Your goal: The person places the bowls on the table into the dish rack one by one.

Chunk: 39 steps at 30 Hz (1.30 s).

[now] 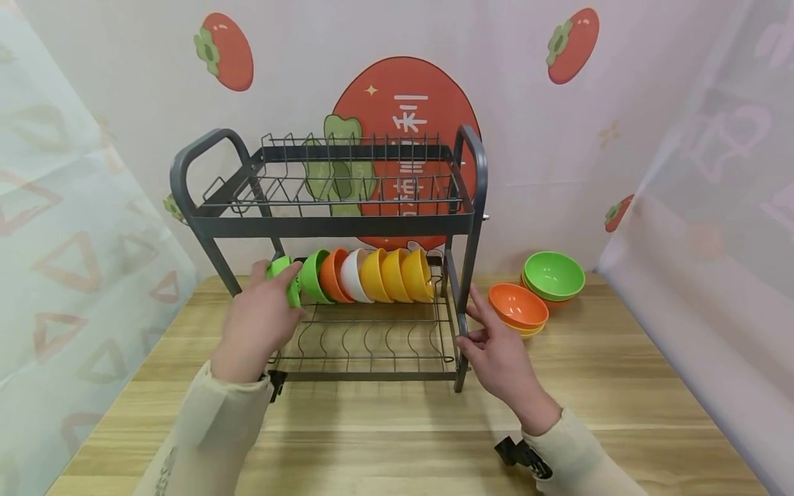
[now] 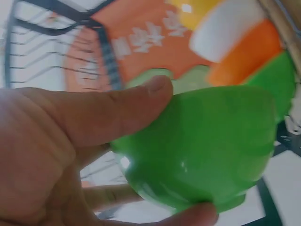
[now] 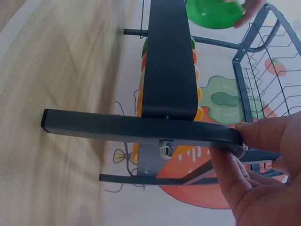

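Note:
A bright green bowl (image 2: pixel 202 146) is gripped by my left hand (image 1: pixel 259 320), thumb on one side and fingers on the other. It is tipped on its side at the left end of the dish rack's lower tier. Beside it on that tier stands a row of bowls on edge: a green bowl (image 1: pixel 315 277), an orange bowl (image 1: pixel 333 275), a white bowl (image 1: pixel 353 277) and several yellow bowls (image 1: pixel 417 277). My right hand (image 1: pixel 501 358) pinches the front right post of the dark dish rack (image 1: pixel 335 226) between thumb and fingers.
Right of the rack, on the wooden table (image 1: pixel 384 441), sit two stacks of bowls. One has an orange bowl (image 1: pixel 518 306) on top, the other a green bowl (image 1: pixel 555 275). The rack's upper tier (image 1: pixel 347 180) holds no bowls. A patterned cloth (image 1: pixel 521 138) hangs behind.

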Tool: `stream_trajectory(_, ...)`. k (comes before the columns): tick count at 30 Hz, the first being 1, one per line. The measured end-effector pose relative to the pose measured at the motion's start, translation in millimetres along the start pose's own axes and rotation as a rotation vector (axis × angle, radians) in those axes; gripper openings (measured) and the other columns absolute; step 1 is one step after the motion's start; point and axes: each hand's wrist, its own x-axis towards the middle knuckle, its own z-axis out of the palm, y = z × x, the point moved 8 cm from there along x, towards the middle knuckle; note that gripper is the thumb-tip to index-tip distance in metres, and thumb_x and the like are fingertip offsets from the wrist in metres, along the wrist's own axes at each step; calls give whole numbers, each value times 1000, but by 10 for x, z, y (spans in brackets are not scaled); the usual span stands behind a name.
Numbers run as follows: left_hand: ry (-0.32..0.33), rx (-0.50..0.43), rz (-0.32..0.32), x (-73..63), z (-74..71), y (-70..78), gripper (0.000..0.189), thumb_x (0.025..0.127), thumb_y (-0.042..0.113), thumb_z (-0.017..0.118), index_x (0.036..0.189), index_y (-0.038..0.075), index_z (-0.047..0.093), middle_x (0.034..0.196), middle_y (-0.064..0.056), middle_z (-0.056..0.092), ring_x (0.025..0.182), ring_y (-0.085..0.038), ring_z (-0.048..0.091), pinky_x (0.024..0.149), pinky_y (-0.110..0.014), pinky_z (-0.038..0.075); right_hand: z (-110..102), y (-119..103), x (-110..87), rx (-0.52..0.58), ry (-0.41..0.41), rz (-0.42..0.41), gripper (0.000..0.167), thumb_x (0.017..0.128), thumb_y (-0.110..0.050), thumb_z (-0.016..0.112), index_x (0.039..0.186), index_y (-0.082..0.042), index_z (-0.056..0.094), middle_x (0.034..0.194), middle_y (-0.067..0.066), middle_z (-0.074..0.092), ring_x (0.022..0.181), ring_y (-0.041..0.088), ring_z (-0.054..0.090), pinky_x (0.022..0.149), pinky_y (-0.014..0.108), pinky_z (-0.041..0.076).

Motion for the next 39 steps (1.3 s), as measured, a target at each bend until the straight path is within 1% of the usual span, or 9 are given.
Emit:
stream_trajectory(2,1,-1,17,117,89,-49,76,81,9,78,149,4,45,139,-37,33,70,-35,58,56,-43,51,0,-2,-1,-5,-8,-1,93,84,2,78,159,-26,30,134,18,60,79,16,69,67,28,57)
stream_trajectory(6,-4,-29,19,331,237,-137,74,77,-1,71,147,3,47,136,-36,35,74,-37,57,54,-42,50,-2,-10,2,-10,-19,-2,93,85,1,77,159,-28,29,135,18,59,79,15,69,67,28,57)
stream_trajectory(9,-6,-26,11,473,280,-145,75,76,-6,65,148,4,47,141,-36,31,87,-45,58,62,-49,52,-5,-4,5,-14,-20,4,93,85,-1,77,159,-29,28,135,17,59,79,14,69,67,27,57)
stream_trajectory(12,-6,5,15,565,276,-128,76,77,-10,59,150,6,45,147,-36,27,89,-51,57,68,-53,52,-8,-3,6,-12,-17,4,93,85,0,77,159,-27,29,135,18,59,79,15,69,67,28,57)
stream_trajectory(17,-28,23,7,588,261,-136,77,78,-11,58,151,9,44,148,-35,26,85,-54,55,65,-53,52,-1,-7,6,-5,-20,2,91,86,0,76,159,-27,29,135,18,59,80,15,69,67,27,57)
stream_trajectory(24,-119,11,21,554,292,-100,78,78,-8,65,151,8,44,149,-32,29,119,-49,47,87,-58,49,0,-14,-8,-10,-16,-16,89,86,1,76,158,-21,30,135,20,58,80,16,69,68,28,57)
stream_trajectory(29,-99,22,23,606,305,-130,83,76,-12,64,153,9,41,151,-32,26,106,-53,51,83,-58,50,-2,-11,-4,-14,-17,-17,89,86,1,75,159,-22,30,135,19,59,79,15,69,67,27,57)
stream_trajectory(34,-68,87,90,709,370,-135,79,79,-13,59,153,10,42,152,-32,26,93,-54,55,72,-54,52,-2,-5,-5,-14,-15,-7,89,86,1,75,159,-24,29,134,19,59,79,15,68,67,27,57)
stream_trajectory(39,-61,109,158,796,468,-149,73,83,-9,58,152,6,41,147,-35,32,107,-52,54,85,-62,48,-1,-11,-5,-12,-16,3,89,87,0,75,159,-25,28,135,18,59,80,15,68,67,27,57)
